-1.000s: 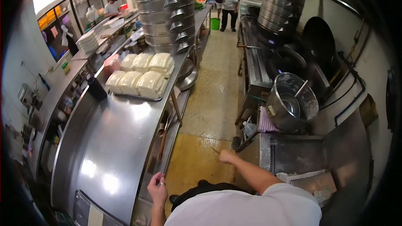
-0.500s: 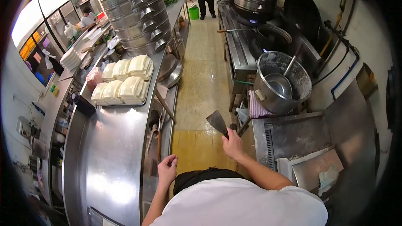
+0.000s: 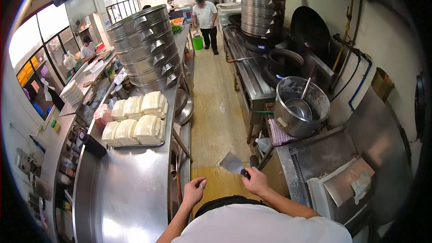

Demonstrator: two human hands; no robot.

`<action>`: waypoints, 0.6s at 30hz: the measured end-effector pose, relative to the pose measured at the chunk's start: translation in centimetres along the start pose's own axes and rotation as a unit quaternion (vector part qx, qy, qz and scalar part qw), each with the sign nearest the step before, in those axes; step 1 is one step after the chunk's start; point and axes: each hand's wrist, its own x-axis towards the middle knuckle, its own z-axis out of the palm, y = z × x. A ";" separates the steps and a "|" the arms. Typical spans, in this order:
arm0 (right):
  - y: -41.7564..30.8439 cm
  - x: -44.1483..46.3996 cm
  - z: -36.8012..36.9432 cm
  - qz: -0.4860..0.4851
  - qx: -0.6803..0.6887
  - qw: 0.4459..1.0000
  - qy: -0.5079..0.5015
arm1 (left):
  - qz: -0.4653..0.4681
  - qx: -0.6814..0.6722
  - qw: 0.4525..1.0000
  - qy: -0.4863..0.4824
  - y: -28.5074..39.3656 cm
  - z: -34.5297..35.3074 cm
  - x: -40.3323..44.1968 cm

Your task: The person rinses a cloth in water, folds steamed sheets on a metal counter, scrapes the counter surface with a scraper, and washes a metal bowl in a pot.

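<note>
My right hand (image 3: 256, 182) is wrapped round the dark handle of a scraper (image 3: 232, 163). Its wide, flat metal blade points away to the left, above the yellowish floor. Close to the steel table's edge hangs my left hand (image 3: 194, 191), fingers curled in and nothing visible in them. Left of it runs the bare steel worktop (image 3: 121, 189). Farther up that table, a tray holds several stacks of pale, flat folded pieces (image 3: 132, 130), perhaps dough or buns. Neither hand touches the table.
Tall steel steamers (image 3: 145, 47) stand on the left table, others (image 3: 262, 9) over the stove. At right, a large pot (image 3: 302, 105) holds a ladle above a steel counter (image 3: 315, 153). Up the aisle, a co-worker (image 3: 204, 18) stands by a green bucket (image 3: 197, 42).
My view has tilted up, so the room sits lower in the picture. The scraper stays in my right hand, its blade now more level. The co-worker in the aisle stands straighter.
</note>
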 end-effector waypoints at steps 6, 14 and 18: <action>-6.3 -0.8 0.0 -0.105 -0.027 0.993 -0.057 | -0.095 -0.158 0.982 -0.035 -1.0 -2.0 0.3; -7.7 -3.3 1.7 -0.135 -0.046 0.986 -0.087 | -0.070 -0.221 0.967 -0.105 -5.2 -3.3 -0.4; -9.3 -5.2 1.5 -0.127 -0.074 0.982 -0.121 | -0.077 -0.253 0.956 -0.129 -6.2 -3.4 -0.5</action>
